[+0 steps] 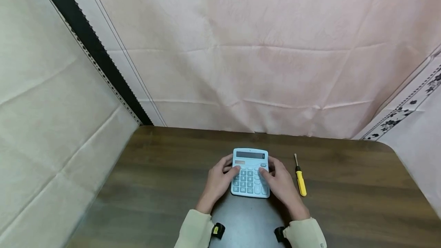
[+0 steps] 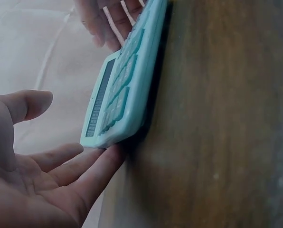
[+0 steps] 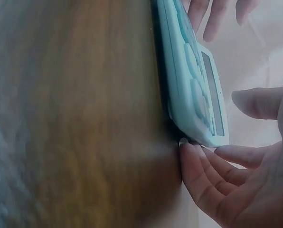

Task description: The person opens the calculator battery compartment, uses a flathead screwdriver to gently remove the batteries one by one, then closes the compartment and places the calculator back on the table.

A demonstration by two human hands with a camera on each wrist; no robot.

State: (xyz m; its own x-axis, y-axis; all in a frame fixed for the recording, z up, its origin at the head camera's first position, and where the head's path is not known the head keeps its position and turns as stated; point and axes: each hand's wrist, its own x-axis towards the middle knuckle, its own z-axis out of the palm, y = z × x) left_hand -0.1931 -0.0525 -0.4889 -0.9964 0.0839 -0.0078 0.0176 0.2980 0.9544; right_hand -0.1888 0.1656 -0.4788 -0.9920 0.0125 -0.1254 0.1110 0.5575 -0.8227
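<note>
A light blue calculator (image 1: 250, 179) lies on the wooden table, its display facing up and showing a 0. My left hand (image 1: 220, 179) is at its left side, and the fingertips touch the calculator's edge in the left wrist view. That thumb (image 2: 34, 104) stands raised, apart from the keys. On the opposite side, my right hand (image 1: 280, 183) touches the edge with extended fingers (image 3: 198, 175). The right thumb (image 3: 255, 102) is likewise lifted off the calculator. Whether any fingertips reach underneath is hard to tell.
To the right of my right hand lies a screwdriver (image 1: 300, 181) with a yellow and black handle. The brown table (image 1: 348, 194) ends at a pale cloth (image 1: 268, 75) hanging behind it. Cloth also hangs at the left and right.
</note>
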